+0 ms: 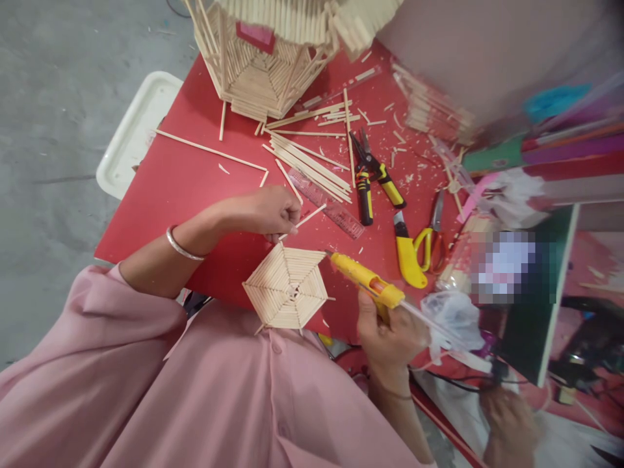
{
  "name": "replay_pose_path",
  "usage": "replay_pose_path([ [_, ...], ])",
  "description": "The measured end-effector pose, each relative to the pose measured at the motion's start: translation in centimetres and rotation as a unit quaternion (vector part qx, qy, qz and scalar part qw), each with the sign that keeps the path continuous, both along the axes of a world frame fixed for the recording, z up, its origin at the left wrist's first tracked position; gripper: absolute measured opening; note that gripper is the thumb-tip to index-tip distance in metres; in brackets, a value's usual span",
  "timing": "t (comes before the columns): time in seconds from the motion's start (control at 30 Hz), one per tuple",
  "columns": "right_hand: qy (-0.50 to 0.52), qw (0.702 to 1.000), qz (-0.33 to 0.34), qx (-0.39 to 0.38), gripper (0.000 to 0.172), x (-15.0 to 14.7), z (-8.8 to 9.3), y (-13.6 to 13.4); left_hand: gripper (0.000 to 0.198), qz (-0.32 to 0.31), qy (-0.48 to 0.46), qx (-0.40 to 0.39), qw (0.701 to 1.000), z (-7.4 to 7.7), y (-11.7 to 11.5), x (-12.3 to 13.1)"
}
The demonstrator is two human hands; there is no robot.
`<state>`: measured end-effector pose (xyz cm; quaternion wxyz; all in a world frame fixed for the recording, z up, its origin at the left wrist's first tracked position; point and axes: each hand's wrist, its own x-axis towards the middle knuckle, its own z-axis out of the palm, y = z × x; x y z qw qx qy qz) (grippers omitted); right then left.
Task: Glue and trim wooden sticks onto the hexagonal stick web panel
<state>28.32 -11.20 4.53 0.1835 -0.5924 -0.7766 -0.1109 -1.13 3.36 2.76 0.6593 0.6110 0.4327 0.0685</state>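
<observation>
My left hand (275, 211) is closed in a pinch on a thin wooden stick (312, 218), just above the upper corner of a hexagonal stick panel (277, 286). The panel is built of sticks in rings, like a web, and lies at the table's near edge against the pink shirt. In my right hand (392, 331) is a yellow glue gun (365, 279), gripped by its handle. Its nozzle points left, close to the panel's upper right corner. A clear glue stick runs out of its back end.
A larger stick structure (253, 81) stands at the back of the red table (160, 188). Loose sticks (312, 162), a clear ruler (331, 205), pliers (370, 179), a yellow cutter knife (408, 253) and scissors (431, 237) lie about. Plastic bags (451, 318) are to the right.
</observation>
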Motion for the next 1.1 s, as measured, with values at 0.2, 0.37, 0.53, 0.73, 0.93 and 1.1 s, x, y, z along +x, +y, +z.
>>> replay_pose_path([
  [0.2, 0.024, 0.999, 0.034, -0.016, 0.03, -1.0, -0.3, -0.4, 0.012, -0.005, 0.009, 0.004, 1.0, -0.1, 0.0, 0.0],
  [0.37, 0.056, 0.998, 0.01, 0.002, 0.042, -0.3, 0.1, 0.3, 0.017, 0.0, -0.002, 0.007, 1.0, 0.4, 0.0, 0.0],
  [0.53, 0.047, 0.999, -0.019, -0.01, 0.043, 0.4, 0.5, 1.2, 0.018, 0.014, -0.018, 0.004, 1.0, 0.4, -0.1, 0.0],
  [0.73, -0.003, 0.999, -0.026, -0.034, 0.038, -0.2, 0.1, 1.1, 0.014, 0.011, -0.01, -0.006, 1.0, 0.3, 0.0, -0.2],
  [0.93, -0.009, 1.0, -0.009, 0.025, 0.033, 0.0, 0.4, 1.1, 0.013, 0.015, -0.018, -0.012, 1.0, 0.2, 0.0, -0.2],
  [1.1, 0.01, 1.0, 0.022, -0.017, 0.041, -0.7, 1.0, 1.2, 0.015, 0.014, -0.022, -0.021, 0.999, 0.4, -0.1, -0.1],
])
